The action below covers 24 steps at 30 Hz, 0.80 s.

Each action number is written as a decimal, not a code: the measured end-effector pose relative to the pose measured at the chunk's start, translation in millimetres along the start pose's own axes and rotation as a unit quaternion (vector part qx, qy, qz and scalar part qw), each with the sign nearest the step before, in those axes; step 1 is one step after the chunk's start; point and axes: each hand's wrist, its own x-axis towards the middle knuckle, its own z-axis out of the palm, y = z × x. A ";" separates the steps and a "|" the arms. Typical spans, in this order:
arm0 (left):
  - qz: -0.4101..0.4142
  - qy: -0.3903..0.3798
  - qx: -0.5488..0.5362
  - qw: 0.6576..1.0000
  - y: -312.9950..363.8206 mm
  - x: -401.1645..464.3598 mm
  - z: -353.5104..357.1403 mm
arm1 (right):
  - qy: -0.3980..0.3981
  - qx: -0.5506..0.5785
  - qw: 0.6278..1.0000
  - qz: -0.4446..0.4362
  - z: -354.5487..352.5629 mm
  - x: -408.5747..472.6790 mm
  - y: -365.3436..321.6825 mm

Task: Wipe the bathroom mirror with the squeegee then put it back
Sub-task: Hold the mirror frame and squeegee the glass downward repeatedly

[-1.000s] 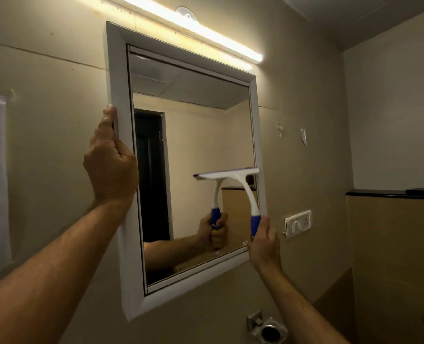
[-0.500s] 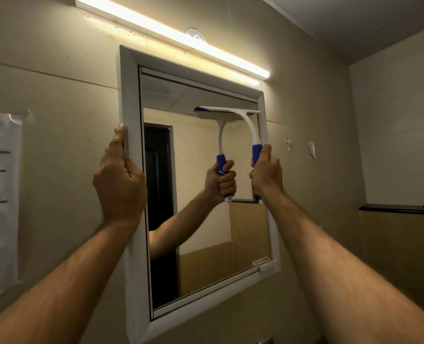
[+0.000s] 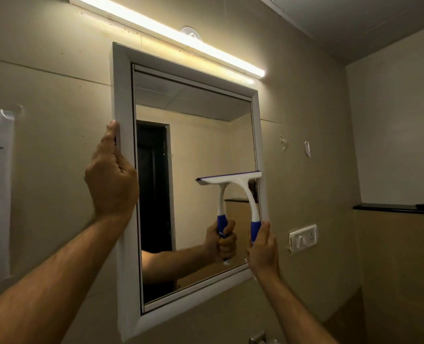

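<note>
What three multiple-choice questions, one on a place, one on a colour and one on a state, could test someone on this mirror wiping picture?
1. Where is the squeegee blade?
A. lower right of the mirror
B. top left
C. on the ledge

2. What colour is the squeegee's grip?
A. red
B. blue
C. green

3. What is the left hand doing?
A. hanging free
B. pressing the switch
C. holding the mirror frame

Answers: 1 A, the blade meets the glass beside the right frame. 2 B, blue shows above the right hand. 3 C, its fingers wrap the frame's left edge.
</note>
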 end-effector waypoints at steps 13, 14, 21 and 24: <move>0.063 0.031 0.002 0.998 -36.9 6.2 19.9 | -0.016 0.015 1.000 0.014 4.6 6.0 -16.3; 0.064 0.032 0.003 0.997 -37.2 6.0 19.8 | -0.008 0.012 1.000 0.016 3.1 -3.5 -3.7; 0.057 0.029 0.008 0.998 -36.5 6.4 19.7 | -0.029 0.012 0.999 0.037 -13.9 -28.5 26.6; 0.055 0.030 0.009 0.998 -35.8 6.0 19.1 | -0.015 0.015 1.000 0.020 -14.6 -10.4 4.6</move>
